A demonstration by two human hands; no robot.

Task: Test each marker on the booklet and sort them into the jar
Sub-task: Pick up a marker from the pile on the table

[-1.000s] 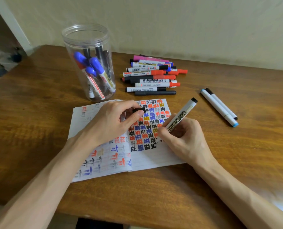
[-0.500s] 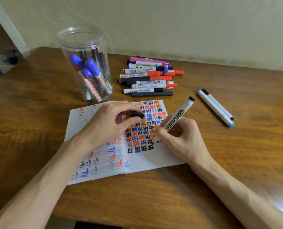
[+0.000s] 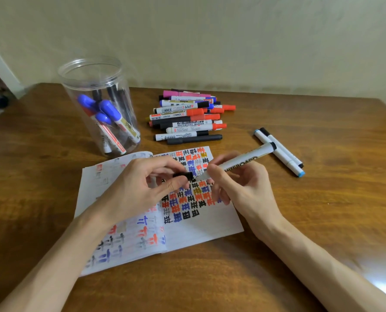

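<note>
An open booklet (image 3: 201,226) covered in coloured test marks lies on the wooden table. My right hand (image 3: 243,188) grips a white whiteboard marker (image 3: 246,162) above the booklet, its tip end pointing left. My left hand (image 3: 140,188) pinches the marker's black cap (image 3: 184,176), its mouth almost touching the marker's tip. A clear plastic jar (image 3: 97,95) holding several blue, red and black markers stands at the back left. A pile of unsorted markers (image 3: 187,118) lies behind the booklet.
Two white markers (image 3: 282,152), one with a light blue end, lie side by side on the table to the right. A wall runs along the table's far edge. Bare wood (image 3: 322,210) stretches to the right and front of the booklet.
My right hand lifted the marker off the page and swung it level toward the left. My left hand brought the black cap up to meet its tip.
</note>
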